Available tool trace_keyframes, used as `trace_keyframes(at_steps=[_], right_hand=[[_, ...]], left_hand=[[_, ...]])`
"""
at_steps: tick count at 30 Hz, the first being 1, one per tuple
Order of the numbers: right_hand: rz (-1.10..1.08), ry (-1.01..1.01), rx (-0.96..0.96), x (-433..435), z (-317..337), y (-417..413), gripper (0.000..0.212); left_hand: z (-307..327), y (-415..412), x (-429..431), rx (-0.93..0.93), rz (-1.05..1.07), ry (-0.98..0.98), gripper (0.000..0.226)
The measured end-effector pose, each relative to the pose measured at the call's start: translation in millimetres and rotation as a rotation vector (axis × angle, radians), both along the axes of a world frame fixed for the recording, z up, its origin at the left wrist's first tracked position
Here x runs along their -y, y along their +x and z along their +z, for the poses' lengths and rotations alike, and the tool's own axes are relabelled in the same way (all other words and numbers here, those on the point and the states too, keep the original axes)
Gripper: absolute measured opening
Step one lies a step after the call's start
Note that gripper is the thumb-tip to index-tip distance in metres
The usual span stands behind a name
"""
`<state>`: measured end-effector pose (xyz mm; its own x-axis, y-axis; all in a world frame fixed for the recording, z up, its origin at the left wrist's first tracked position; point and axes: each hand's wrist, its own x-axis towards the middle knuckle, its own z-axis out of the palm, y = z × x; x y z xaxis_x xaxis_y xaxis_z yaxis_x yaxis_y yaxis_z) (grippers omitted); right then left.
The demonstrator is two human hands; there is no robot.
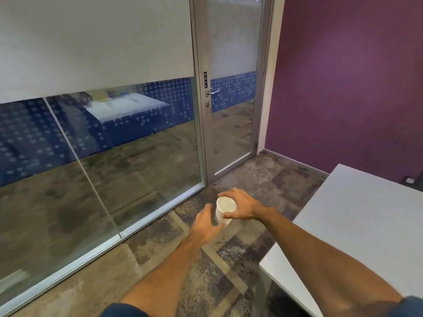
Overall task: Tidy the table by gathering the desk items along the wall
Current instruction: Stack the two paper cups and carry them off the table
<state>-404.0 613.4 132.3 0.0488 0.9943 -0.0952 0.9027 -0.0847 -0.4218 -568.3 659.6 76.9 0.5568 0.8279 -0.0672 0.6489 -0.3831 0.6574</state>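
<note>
Forearms (320, 255) out, left of the table (366, 213): my right hand (242, 205) pinches the paper cup (225, 208) by its rim, my left hand (204, 227) spread beside it.

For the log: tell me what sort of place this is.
Likely an office meeting room: a glass partition, a glass door marked PULL, and a white table on carpet tiles.
</note>
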Motion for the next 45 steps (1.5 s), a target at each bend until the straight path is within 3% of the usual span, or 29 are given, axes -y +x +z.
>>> trace_keyframes(at_steps=[3, 10, 26, 35, 45], right_hand=[[-0.101, -0.003, 0.02, -32.2, -9.8, 24.4, 0.073], [-0.375, -0.01, 0.073, -72.1, -24.0, 86.4, 0.066], [-1.013, -0.032, 0.046, -126.2, -46.9, 218.7, 0.067], [-1.355, -0.026, 0.041, -89.0, -42.6, 274.4, 0.07], [-1.667, -0.07, -0.024, -17.5, -77.7, 360.6, 0.074]], left_hand=[[0.1, 22.7, -43.2, -0.188, -0.109, 0.12, 0.075], [2.7, 99.9, -111.5, -0.356, -0.408, 0.41, 0.099], [-15.6, 298.3, -257.4, -0.307, -0.873, 0.482, 0.088], [-11.6, 408.2, -259.7, -0.206, -1.21, 0.591, 0.082], [-49.6, 550.4, -185.9, -0.207, -1.503, 0.586, 0.082]])
